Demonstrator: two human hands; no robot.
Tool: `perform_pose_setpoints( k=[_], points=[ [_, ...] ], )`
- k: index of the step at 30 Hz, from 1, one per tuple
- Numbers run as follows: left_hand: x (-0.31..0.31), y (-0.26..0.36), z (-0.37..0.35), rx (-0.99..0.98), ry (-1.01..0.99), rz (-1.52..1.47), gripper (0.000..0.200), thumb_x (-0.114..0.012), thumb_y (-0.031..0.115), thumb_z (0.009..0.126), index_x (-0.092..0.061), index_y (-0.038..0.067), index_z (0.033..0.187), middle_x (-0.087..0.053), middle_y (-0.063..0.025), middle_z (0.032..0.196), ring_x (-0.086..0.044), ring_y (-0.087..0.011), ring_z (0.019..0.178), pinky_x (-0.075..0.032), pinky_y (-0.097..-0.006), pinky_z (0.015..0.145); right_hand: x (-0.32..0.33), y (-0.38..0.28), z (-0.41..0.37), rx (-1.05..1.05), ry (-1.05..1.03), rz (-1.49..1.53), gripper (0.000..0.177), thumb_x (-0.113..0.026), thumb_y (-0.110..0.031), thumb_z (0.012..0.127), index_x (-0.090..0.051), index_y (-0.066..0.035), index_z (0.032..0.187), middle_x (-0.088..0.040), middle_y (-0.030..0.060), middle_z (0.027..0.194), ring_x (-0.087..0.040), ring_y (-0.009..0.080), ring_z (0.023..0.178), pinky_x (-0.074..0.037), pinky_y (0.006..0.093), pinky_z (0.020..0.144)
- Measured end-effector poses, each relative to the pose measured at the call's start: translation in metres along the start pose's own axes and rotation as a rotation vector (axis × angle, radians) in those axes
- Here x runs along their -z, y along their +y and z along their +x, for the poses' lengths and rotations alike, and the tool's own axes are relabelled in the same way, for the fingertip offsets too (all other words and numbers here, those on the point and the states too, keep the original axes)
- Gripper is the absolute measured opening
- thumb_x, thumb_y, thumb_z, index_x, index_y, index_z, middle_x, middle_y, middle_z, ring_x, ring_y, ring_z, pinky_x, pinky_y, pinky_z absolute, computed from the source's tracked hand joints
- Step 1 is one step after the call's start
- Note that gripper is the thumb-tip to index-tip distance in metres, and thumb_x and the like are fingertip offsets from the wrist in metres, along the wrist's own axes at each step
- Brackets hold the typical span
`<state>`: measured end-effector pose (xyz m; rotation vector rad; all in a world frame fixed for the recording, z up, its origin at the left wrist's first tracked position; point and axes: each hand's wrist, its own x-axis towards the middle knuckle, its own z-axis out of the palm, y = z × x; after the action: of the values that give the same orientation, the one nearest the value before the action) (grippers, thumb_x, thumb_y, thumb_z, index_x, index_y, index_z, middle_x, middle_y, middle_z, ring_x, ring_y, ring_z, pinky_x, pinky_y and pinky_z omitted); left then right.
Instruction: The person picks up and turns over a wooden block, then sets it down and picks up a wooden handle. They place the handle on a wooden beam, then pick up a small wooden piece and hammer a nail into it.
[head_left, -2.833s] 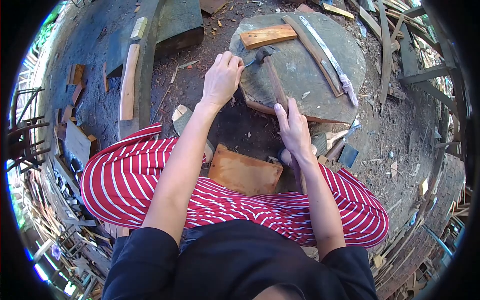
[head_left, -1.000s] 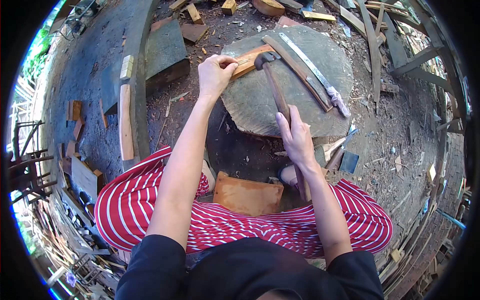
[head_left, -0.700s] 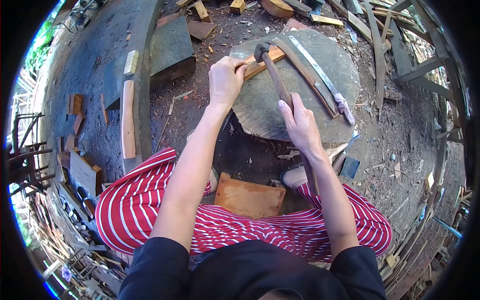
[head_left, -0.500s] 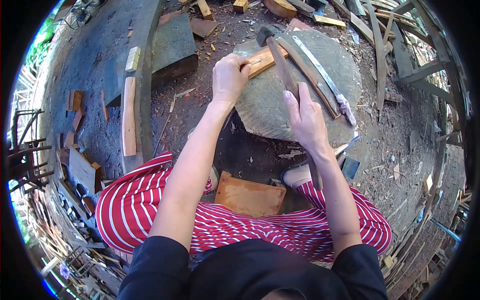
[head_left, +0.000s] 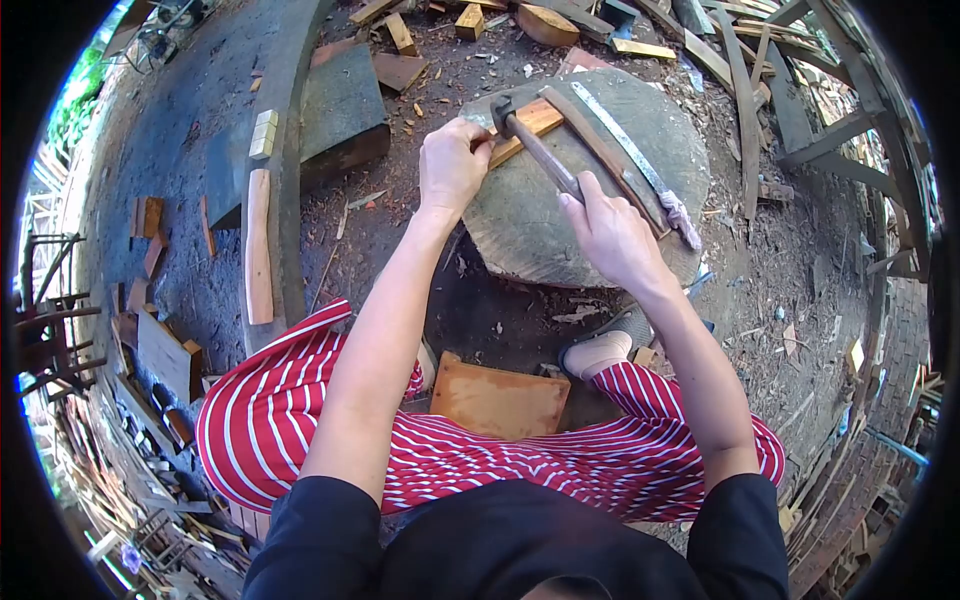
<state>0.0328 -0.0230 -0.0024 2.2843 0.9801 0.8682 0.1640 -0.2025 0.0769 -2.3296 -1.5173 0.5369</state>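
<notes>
My right hand [head_left: 618, 235] is wrapped round the wooden handle of a hammer [head_left: 545, 160]. The hammer's dark head is low over a small orange-brown wood block [head_left: 540, 118], close to the fingertips of my left hand [head_left: 452, 168]. My left hand is closed in a pinch at the block's near left end; whatever it pinches is hidden. The block lies on a round tree stump [head_left: 540, 225]. Beside it on the stump are a long brown wooden strip [head_left: 606, 160] and a pale metal blade [head_left: 622, 135] with cloth wrapped round one end.
A brown wooden board [head_left: 500, 398] lies between my feet. Left of the stump stand a dark block [head_left: 345, 105] and a long beam [head_left: 290, 200] carrying a pale wood piece [head_left: 258, 245]. Wood scraps [head_left: 548, 25] litter the ground behind, and a timber frame [head_left: 840, 135] rises at right.
The hammer head has come down from above the stump to near my left fingertips, with my right hand moving slightly left. My left hand stays at the block, shifted a little in view.
</notes>
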Motion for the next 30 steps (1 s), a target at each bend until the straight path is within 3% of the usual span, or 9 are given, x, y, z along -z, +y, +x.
perform_pose_setpoints(
  k=[3,5,7,8,11,15,21,23,30],
  points=[
    [-0.004,0.0,-0.005,0.112,0.008,-0.055,0.014,-0.073,0.012,0.078,-0.074,0.002,0.087,-0.069,-0.0138,0.079,-0.069,-0.0264,0.071,-0.054,-0.0337,0.069,0.005,-0.006,-0.006,-0.046,-0.054,0.066,0.03,-0.045,-0.035,0.102,-0.045,-0.005,0.106,-0.065,0.0274,0.073,-0.064,0.0501,0.072,-0.05,0.0587,0.066],
    [-0.001,0.002,-0.005,0.095,-0.024,-0.003,0.014,-0.072,0.013,0.079,-0.074,0.002,0.088,-0.068,-0.0138,0.082,-0.069,-0.0291,0.076,-0.054,-0.0364,0.073,0.005,-0.01,-0.009,-0.002,0.073,0.129,0.032,-0.046,-0.036,0.102,-0.044,-0.005,0.106,-0.064,0.0275,0.074,-0.063,0.0503,0.071,-0.049,0.0575,0.065],
    [-0.002,0.004,-0.006,-0.067,0.04,0.111,0.012,-0.07,0.013,0.083,-0.073,0.003,0.089,-0.067,-0.0135,0.085,-0.067,-0.031,0.082,-0.053,-0.0403,0.077,0.001,-0.004,-0.009,-0.023,0.05,0.163,0.031,-0.045,-0.035,0.103,-0.044,-0.005,0.106,-0.063,0.0286,0.073,-0.063,0.0503,0.073,-0.047,0.0581,0.065],
    [-0.003,0.005,-0.008,-0.055,-0.022,0.144,0.013,-0.066,0.015,0.087,-0.07,0.004,0.092,-0.063,-0.0129,0.092,-0.063,-0.0319,0.092,-0.051,-0.0425,0.08,-0.004,0.003,-0.009,-0.048,0.027,0.169,0.031,-0.045,-0.035,0.103,-0.044,-0.005,0.106,-0.063,0.0291,0.073,-0.063,0.0504,0.074,-0.047,0.0582,0.067],
    [-0.013,0.007,-0.013,-0.039,0.012,0.176,0.013,-0.062,0.017,0.091,-0.067,0.005,0.094,-0.059,-0.0124,0.099,-0.059,-0.0312,0.098,-0.05,-0.0423,0.084,-0.006,0.008,-0.013,-0.088,-0.002,0.202,0.031,-0.046,-0.035,0.103,-0.045,-0.004,0.106,-0.062,0.0298,0.073,-0.062,0.0507,0.077,-0.046,0.058,0.068],
    [-0.019,0.012,-0.007,-0.117,-0.016,0.255,0.014,-0.061,0.019,0.092,-0.065,0.006,0.097,-0.057,-0.0118,0.103,-0.057,-0.0323,0.099,-0.049,-0.0427,0.087,-0.008,0.013,-0.02,-0.117,0.046,0.259,0.033,-0.046,-0.036,0.103,-0.045,-0.003,0.105,-0.063,0.0294,0.074,-0.062,0.0507,0.078,-0.045,0.057,0.068],
    [-0.047,0.015,0.009,-0.03,-0.014,0.301,0.015,-0.057,0.021,0.095,-0.058,0.009,0.104,-0.057,-0.0116,0.101,-0.058,-0.0326,0.095,-0.048,-0.042,0.087,-0.011,0.022,-0.024,-0.16,0.132,0.351,0.036,-0.046,-0.037,0.103,-0.046,-0.002,0.11,-0.063,0.0316,0.077,-0.061,0.0517,0.082,-0.044,0.0567,0.071],
    [-0.053,0.017,0.008,-0.114,0.014,0.425,0.014,-0.055,0.021,0.095,-0.055,0.009,0.103,-0.058,-0.0121,0.1,-0.058,-0.0311,0.095,-0.048,-0.0418,0.085,-0.01,0.023,-0.028,-0.189,0.131,0.369,0.037,-0.046,-0.037,0.103,-0.047,-0.001,0.112,-0.063,0.0319,0.078,-0.061,0.0517,0.083,-0.043,0.0566,0.071],
    [-0.023,-0.001,-0.019,-0.367,-0.059,0.296,0.012,-0.055,0.015,0.092,-0.053,0.007,0.101,-0.057,-0.0112,0.092,-0.058,-0.0292,0.09,-0.048,-0.0399,0.08,-0.008,0.028,-0.043,-0.238,0.17,0.482,0.037,-0.048,-0.036,0.103,-0.048,-0.001,0.113,-0.062,0.0286,0.073,-0.064,0.0476,0.076,-0.045,0.0523,0.065]
  ],
)
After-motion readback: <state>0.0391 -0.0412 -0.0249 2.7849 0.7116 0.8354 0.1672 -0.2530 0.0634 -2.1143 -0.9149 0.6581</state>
